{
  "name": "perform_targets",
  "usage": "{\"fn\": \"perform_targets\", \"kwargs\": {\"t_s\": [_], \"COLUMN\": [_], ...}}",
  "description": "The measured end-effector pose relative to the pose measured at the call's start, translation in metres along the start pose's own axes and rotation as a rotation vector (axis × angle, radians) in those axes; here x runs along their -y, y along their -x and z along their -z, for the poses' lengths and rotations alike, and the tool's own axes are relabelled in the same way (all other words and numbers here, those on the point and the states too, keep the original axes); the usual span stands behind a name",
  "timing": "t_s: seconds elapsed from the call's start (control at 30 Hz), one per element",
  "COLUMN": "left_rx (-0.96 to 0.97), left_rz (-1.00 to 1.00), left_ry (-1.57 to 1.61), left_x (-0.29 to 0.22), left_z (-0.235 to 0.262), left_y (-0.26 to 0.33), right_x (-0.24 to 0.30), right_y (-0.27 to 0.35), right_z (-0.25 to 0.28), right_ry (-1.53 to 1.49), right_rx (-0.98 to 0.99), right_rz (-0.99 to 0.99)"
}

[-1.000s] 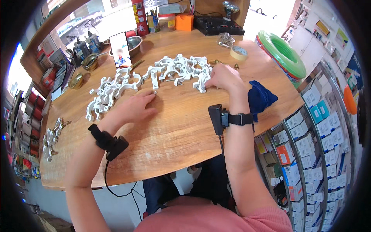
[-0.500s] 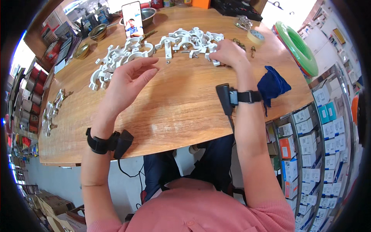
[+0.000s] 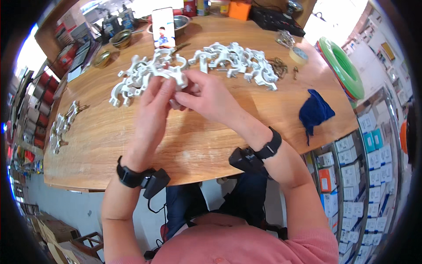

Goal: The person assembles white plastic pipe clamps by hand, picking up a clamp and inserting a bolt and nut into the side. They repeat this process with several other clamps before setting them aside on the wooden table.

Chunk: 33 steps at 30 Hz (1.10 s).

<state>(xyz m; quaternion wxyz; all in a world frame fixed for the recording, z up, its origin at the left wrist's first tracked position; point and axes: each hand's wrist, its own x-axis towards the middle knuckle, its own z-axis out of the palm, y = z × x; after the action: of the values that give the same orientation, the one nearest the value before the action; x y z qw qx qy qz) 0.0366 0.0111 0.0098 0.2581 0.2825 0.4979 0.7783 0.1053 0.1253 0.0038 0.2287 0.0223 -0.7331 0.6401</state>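
Observation:
Just above the near edge of a heap of white clamps, I hold a white plastic pipe clamp [image 3: 179, 79] between both hands. My left hand [image 3: 153, 103] is closed on its left side, thumb on top. From the right, the fingers of my right hand [image 3: 211, 97] pinch the clamp's other end; whether a small screw is also between them is hidden. Behind my hands lies one heap of white pipe clamps [image 3: 136, 79], and a second clamp heap [image 3: 235, 57] spreads farther right, with small screws among the pieces.
Brass-coloured bolts [image 3: 278, 67], a tape roll [image 3: 299, 55] and a blue cloth pouch [image 3: 315, 112] lie rightward. Several clamps with bolts [image 3: 61, 125] sit at far left. A phone [image 3: 163, 28] stands at the back near bowls [image 3: 121, 39]. Green coiled hose [image 3: 340, 66] rests at the table's right edge.
My right hand has come from the right clamp heap to the middle and meets my left. The left hand, open before, is now closed on a clamp.

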Motion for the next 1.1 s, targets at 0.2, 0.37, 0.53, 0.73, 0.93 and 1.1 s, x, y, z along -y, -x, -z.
{"fn": "perform_targets", "kwargs": {"t_s": [0.2,0.37,0.53,0.73,0.93,1.1], "left_rx": [0.044,0.138,0.203,0.265,0.23,0.198], "left_rz": [-0.023,-0.008,-0.029,0.001,-0.027,0.007], "left_ry": [-0.058,-0.051,-0.13,-0.225,-0.212,-0.222], "left_x": [0.007,0.007,0.007,0.008,0.008,0.005], "left_z": [0.011,0.017,0.01,0.007,0.012,0.011], "left_y": [-0.008,-0.006,0.0,0.003,0.003,0.003], "right_x": [0.001,0.005,0.005,0.008,0.008,0.011], "right_y": [0.0,-0.005,-0.005,-0.001,-0.002,-0.002], "right_z": [0.015,0.013,0.014,0.013,0.009,0.011], "right_ry": [0.422,0.262,0.25,0.315,0.24,0.302], "right_rx": [-0.089,-0.204,-0.221,-0.238,-0.263,-0.238], "right_rz": [0.047,0.145,0.142,0.086,0.136,0.286]}}
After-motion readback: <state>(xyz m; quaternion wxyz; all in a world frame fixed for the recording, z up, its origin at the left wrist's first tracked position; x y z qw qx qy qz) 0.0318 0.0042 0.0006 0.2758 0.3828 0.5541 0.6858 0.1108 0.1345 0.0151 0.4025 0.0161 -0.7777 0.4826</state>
